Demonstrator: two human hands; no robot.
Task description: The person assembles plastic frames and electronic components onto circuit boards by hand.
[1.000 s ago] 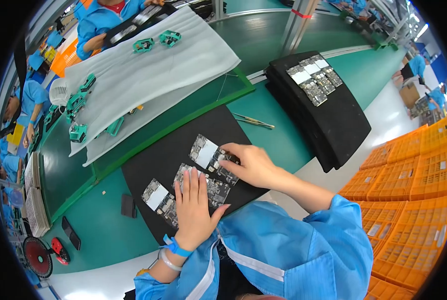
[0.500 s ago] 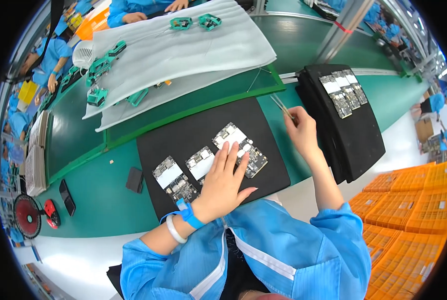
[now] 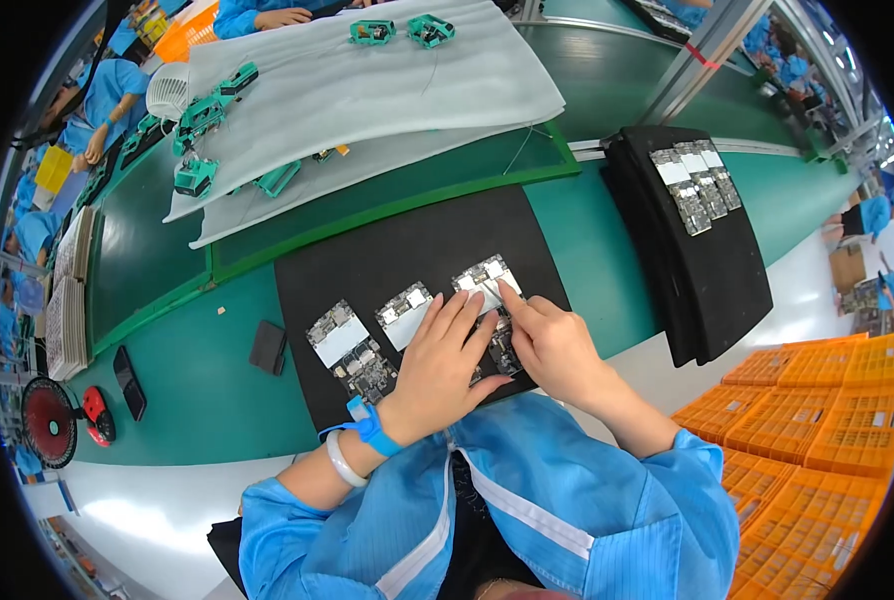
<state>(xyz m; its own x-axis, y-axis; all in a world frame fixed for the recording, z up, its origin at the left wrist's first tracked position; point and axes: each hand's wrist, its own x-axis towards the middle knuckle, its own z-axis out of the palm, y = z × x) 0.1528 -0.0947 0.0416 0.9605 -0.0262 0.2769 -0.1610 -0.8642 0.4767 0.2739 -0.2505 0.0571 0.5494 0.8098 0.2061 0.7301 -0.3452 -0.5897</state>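
Three circuit boards with white patches lie in a row on a black mat: a left board [image 3: 343,342], a middle board [image 3: 404,314] and a right board [image 3: 483,272]. My left hand [image 3: 439,360] rests flat, fingers spread, over the middle board's lower part and the edge of the right one. Closed in a pinch, my right hand [image 3: 565,352] is over the right board. It holds slim tweezers [image 3: 492,291], mostly hidden by the fingers, their tips close to the white patch. A blue wrist strap [image 3: 371,428] circles my left wrist.
More boards [image 3: 694,185] lie on a stack of black mats [image 3: 657,270] at right. Beyond a green ledge [image 3: 387,222], white foam sheets [image 3: 397,90] carry green-framed parts. A phone [image 3: 130,383], a small fan [image 3: 50,424] and a dark block [image 3: 268,347] sit left. Orange crates [image 3: 797,430] stand lower right.
My right hand has come left and down with the tweezers, from beside the mat onto the right board. That board has shifted slightly right. My left hand stays spread over the boards.
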